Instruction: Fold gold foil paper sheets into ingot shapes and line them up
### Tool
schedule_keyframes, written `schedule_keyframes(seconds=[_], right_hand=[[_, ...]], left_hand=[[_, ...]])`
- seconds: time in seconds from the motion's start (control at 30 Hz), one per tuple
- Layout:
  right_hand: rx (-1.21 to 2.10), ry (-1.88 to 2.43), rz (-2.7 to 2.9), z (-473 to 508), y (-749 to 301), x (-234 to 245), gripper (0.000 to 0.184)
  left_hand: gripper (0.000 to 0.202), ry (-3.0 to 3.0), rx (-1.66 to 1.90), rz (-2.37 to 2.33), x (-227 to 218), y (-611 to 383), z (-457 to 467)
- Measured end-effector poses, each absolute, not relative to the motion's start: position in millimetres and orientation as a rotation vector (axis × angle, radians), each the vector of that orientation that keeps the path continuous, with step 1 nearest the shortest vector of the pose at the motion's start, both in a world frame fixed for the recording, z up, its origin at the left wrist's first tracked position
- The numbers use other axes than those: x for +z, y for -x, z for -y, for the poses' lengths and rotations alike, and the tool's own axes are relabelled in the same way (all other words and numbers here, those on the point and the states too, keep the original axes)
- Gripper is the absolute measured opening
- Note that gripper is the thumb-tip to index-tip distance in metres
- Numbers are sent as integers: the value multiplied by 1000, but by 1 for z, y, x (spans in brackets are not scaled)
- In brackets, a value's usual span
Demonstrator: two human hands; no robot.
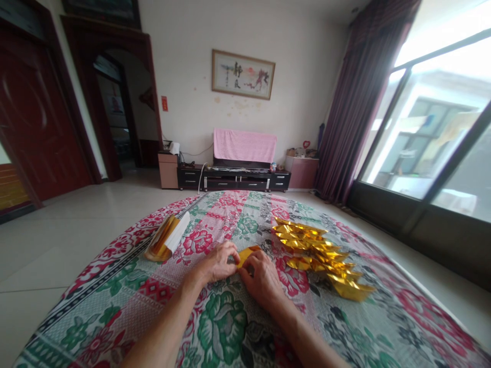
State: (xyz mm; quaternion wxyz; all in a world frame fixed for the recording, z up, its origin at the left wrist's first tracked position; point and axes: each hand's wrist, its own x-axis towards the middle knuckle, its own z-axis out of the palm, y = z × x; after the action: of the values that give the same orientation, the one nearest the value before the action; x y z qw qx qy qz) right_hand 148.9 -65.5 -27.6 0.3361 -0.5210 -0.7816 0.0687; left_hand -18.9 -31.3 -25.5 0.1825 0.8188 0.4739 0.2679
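A small gold foil paper (247, 253) lies on the flowered cloth (226, 327) between my hands. My left hand (219, 261) pinches its left edge with closed fingers. My right hand (261, 278) presses and grips its right side, fingers curled over it. A row of several folded gold paper ingots (326, 258) stretches to the right of my right hand. A stack of unfolded gold sheets (165, 239) rests to the left, beyond my left hand.
The flowered cloth covers a round surface above a pale tiled floor (57, 240). A dark low cabinet (233, 179) with a pink cloth stands against the far wall. Large windows (441, 128) and a dark curtain are on the right, dark wooden doors on the left.
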Motion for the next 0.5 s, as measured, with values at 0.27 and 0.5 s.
schedule_keyframes(seconds=[0.27,0.5], right_hand=[[335,1237,2085,54,-159,-34,12],[461,1073,2164,52,-170,-28,25]], left_hand=[[18,-2289,751,-1336,-22,18,33],[18,-2300,746,-1332,-21,17,34]])
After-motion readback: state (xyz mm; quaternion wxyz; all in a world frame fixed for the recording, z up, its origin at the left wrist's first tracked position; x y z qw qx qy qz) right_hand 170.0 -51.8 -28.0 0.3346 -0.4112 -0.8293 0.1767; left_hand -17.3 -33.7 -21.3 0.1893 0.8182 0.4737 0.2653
